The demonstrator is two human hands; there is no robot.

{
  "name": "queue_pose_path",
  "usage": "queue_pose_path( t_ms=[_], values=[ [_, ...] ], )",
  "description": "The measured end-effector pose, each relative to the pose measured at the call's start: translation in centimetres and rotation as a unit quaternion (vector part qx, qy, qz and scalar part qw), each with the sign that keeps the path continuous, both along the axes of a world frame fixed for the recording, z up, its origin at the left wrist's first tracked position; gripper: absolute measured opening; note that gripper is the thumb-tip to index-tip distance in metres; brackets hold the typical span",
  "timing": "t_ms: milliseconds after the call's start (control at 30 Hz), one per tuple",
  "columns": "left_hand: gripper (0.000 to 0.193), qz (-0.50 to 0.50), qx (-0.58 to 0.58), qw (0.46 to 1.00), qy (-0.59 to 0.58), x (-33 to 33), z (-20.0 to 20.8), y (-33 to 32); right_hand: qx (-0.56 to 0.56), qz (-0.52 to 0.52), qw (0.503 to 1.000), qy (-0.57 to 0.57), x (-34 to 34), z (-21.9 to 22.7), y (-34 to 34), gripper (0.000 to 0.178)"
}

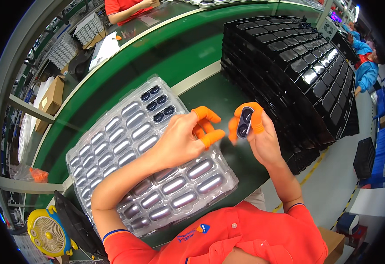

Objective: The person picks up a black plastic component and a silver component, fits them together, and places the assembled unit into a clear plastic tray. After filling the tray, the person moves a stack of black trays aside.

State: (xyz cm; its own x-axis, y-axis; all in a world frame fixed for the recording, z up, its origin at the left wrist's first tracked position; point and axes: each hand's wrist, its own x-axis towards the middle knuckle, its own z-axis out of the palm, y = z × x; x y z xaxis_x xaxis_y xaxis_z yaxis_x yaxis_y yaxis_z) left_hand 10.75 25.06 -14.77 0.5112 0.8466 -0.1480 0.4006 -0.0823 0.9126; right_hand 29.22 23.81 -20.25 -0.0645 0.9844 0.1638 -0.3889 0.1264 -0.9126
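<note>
My right hand [263,132], with orange finger cots, grips a small oval earbud case [245,122] between thumb and fingers. Two dark wells show on the case's upward face. Just left of it hangs my left hand [190,131], also in orange finger cots, its fingers curved and apart with nothing between them. Beneath my left forearm lies a clear plastic tray [230,174] filled with shiny lilac-grey oval cases [184,201]. Near its far corner, three cases [157,102] show dark wells. My forearm hides part of the tray.
At the right rises a tall stack of black compartment trays [289,57]. A green conveyor belt [192,44] runs behind a pale rail. A yellow fan [48,233] and black bag [76,220] sit lower left. Co-workers [126,11] are at the far side and far right.
</note>
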Motion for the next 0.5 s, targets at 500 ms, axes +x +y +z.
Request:
queue_pose_path(
  t_ms=[500],
  values=[
    [0.015,-0.066,0.184,0.980,-0.017,0.1,-1.7,-0.9,0.011,0.092,0.950,-0.299,-0.1,0.7,-0.5,0.038]
  ],
)
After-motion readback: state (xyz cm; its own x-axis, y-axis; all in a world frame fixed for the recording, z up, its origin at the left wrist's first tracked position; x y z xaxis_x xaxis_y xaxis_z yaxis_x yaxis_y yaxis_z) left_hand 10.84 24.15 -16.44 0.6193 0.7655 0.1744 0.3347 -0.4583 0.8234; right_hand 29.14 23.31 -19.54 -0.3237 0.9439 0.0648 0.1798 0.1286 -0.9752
